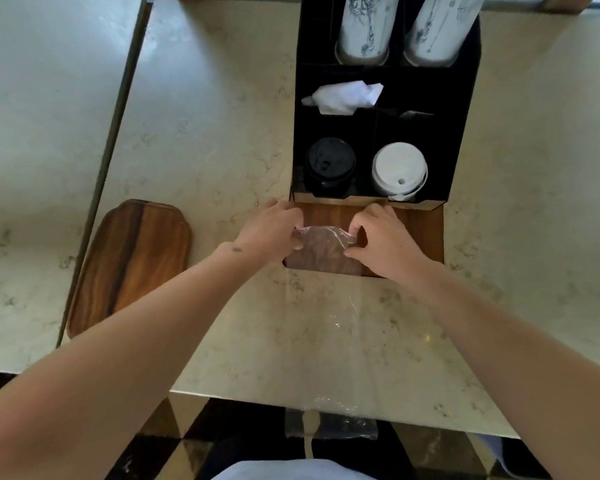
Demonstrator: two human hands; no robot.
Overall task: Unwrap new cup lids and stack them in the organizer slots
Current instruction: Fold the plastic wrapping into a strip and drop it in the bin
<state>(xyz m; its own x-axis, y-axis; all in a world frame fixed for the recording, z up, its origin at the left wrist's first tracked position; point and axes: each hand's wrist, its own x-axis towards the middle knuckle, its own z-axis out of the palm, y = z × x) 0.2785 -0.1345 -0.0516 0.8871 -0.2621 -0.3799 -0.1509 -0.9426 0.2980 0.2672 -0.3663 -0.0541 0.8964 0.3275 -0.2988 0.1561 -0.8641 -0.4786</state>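
A: Start nearest. What hangs off the counter edge?

B: The tail of a clear plastic wrapper [329,427]. It drapes over the front lip of the marble counter [222,323] and runs flat and see-through up the surface toward the hands. I can't see any lids inside it; it looks empty or nearly so.

A: And the hands?

B: Both are at the wrapper's far end, over a wooden board [416,233]. The left hand [271,226] has its fingers curled and pinching the left corner of the plastic; the right hand [383,237] pinches the right corner between thumb and fingers. The film bunches between them.

A: So which step is this?

B: My guess is the unwrapping, or the tidying of the spent sleeve. Which of the two, I can't tell.

A: Beyond the hands?

B: The black organizer [465,133] stands on the board's far part. Its front slots hold a black lid stack [329,164] on the left and a white lid stack [399,168] on the right. Behind sit napkins [347,97], then two cup stacks [368,26].

A: The next move?

B: Probably gathering the plastic clear without knocking the white stack, whose lower lids sit a little askew.

A: And to the left?

B: A wooden tray [132,261], well apart.
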